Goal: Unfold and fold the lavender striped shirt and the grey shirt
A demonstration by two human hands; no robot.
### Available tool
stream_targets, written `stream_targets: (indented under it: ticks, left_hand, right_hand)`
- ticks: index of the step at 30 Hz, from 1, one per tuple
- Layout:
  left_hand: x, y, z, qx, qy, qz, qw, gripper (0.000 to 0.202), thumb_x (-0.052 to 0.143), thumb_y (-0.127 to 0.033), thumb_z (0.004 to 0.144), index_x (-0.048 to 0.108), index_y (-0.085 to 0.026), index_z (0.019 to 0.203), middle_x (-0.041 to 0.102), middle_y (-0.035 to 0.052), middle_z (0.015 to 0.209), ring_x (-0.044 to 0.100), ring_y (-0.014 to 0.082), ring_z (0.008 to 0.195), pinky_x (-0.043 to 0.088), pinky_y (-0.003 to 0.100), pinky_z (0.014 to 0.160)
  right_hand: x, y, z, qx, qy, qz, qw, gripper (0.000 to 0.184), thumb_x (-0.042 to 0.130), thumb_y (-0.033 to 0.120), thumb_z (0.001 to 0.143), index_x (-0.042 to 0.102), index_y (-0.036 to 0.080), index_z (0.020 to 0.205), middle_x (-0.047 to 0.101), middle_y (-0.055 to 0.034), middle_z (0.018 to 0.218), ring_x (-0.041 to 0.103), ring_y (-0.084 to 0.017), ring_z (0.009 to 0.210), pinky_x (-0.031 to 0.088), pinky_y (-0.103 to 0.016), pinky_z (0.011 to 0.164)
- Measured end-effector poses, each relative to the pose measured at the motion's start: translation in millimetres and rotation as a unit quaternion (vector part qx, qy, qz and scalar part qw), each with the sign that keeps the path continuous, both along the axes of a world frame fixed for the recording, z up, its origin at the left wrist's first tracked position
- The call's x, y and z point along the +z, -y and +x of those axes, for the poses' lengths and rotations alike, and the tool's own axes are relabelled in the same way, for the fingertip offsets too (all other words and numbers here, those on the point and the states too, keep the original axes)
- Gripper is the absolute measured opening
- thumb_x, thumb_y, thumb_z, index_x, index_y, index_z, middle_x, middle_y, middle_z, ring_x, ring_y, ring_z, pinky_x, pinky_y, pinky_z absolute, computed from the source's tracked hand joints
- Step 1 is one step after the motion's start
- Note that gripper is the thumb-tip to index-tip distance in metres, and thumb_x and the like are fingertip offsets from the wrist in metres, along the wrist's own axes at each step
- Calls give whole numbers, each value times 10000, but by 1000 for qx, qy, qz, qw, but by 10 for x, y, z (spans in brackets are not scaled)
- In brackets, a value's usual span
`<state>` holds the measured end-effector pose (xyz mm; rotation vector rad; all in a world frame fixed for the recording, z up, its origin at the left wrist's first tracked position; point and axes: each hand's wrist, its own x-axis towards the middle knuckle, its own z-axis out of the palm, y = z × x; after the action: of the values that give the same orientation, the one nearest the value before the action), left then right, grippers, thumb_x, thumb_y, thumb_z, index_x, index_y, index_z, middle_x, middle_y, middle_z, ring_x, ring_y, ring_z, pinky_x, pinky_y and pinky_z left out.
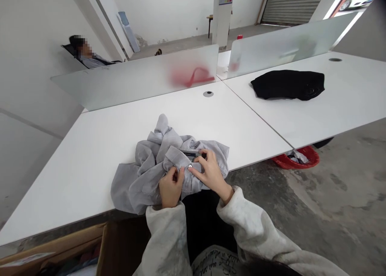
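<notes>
A crumpled grey shirt (150, 167) lies at the near edge of the white table (99, 143). My left hand (170, 187) is closed in a pinch on the shirt's front edge near the collar. My right hand (209, 171) grips the fabric just beside it, fingers curled over the collar area where a dark label shows. Both hands meet at a small pale button. My sleeves are off-white fleece.
A folded black garment (289, 84) lies on the adjoining table to the right. Frosted dividers (135, 79) stand along the far edge. A red basket (294, 157) with clothes sits on the floor under the table. A cardboard box (54, 248) is at lower left. A person reclines far left.
</notes>
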<state>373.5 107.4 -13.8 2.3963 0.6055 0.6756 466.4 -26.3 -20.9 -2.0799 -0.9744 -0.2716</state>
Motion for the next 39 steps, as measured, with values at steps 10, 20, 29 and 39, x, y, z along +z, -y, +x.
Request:
stream_targets:
  ticks: [10, 20, 29, 39]
  left_hand:
    - [192, -149, -445, -50, 70, 52, 995, 200, 457, -309, 894, 618, -190, 887, 668, 65, 894, 613, 187, 874, 474, 321, 823]
    - [-35, -586, -891, 151, 21, 157, 976, 424, 442, -483, 871, 535, -155, 1123, 616, 152, 1052, 568, 312, 1037, 431, 484, 919]
    - [460, -579, -901, 203, 67, 117, 970, 318, 359, -435, 914, 568, -196, 937, 654, 89, 805, 631, 253, 786, 464, 338, 686]
    - [1628, -237, -529, 9, -121, 389, 913, 529, 560, -355, 813, 447, -231, 1315, 675, 46, 948, 631, 209, 680, 390, 261, 550]
  right_hand:
    - [286, -57, 37, 7, 70, -134, 988, 192, 697, 292, 779, 605, 187, 910, 523, -144, 1175, 466, -312, 1085, 442, -447, 831]
    - [410, -149, 163, 48, 154, -222, 962, 175, 691, 287, 790, 575, 192, 879, 632, -92, 777, 569, -274, 795, 397, -372, 659]
    - [789, 62, 355, 79, 158, -143, 974, 151, 537, 264, 870, 589, 182, 987, 678, -63, 806, 595, -206, 681, 385, -335, 647]
    - [2403, 790, 721, -107, 348, 43, 930, 428, 346, 375, 920, 667, 120, 1042, 687, -51, 1004, 602, -214, 983, 345, -430, 842]
